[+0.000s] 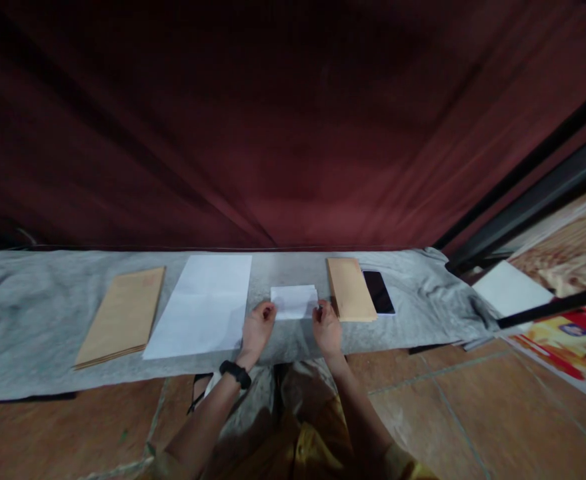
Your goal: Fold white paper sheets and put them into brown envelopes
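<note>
A small folded sheet of white paper (295, 303) lies low over the grey cloth in front of me. My left hand (260, 325) is closed at its left edge, with thumb and fingers pinched together. At the right edge, my right hand (327, 328) pinches the paper in the same way. Just right of that hand is a stack of narrow brown envelopes (353, 290). Large white sheets of paper (205, 307) lie to the left of my left hand. Whether the folded paper touches the cloth, I cannot tell.
A grey cloth (283, 267) covers the long narrow table. Larger brown envelopes (123, 313) are stacked at the left. A dark-screened phone (380, 293) lies beside the right envelopes. Behind hangs a dark red curtain (293, 167); black metal bars (527, 200) stand at the right.
</note>
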Motion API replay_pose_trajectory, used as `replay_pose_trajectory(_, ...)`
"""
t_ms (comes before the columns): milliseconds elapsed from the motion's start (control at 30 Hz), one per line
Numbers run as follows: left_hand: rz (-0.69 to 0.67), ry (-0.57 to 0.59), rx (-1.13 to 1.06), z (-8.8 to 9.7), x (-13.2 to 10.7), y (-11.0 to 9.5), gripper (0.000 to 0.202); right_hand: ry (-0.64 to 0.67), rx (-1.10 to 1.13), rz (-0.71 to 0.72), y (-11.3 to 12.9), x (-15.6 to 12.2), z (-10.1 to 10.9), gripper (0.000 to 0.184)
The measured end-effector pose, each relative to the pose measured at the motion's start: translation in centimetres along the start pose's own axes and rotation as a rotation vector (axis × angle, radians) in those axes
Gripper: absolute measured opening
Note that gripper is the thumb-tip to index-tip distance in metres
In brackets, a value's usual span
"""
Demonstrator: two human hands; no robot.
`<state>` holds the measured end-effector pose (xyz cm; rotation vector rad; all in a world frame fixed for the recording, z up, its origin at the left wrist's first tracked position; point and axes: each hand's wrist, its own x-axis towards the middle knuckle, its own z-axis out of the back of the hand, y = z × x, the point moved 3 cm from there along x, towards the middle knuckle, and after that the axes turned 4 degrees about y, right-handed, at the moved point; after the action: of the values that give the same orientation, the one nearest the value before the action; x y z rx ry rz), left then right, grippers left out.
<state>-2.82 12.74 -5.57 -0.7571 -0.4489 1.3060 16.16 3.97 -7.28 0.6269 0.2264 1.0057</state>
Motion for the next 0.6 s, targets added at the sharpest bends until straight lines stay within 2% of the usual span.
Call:
replay_pose_trajectory(133, -0.014, 0.003, -0.009, -0.18, -0.06, 0.27, 0.016, -0.007, -0.046, -0.001, 0.27, -0.1, 0.23, 0.023)
replay_pose_trajectory(333, 0.022, -0.009, 0.039, -0.48, 0.14, 0.37, 0.017, 0.025, -0.134, -0.028, 0.86, 0.05, 0.54, 0.021)
replay_pose_trajectory(600, 0.067, 0.002, 0.113, -0.42, 0.01, 0.15, 0.021, 0.004, -0.211, -0.021, 0.98, 0.05, 0.22, 0.021)
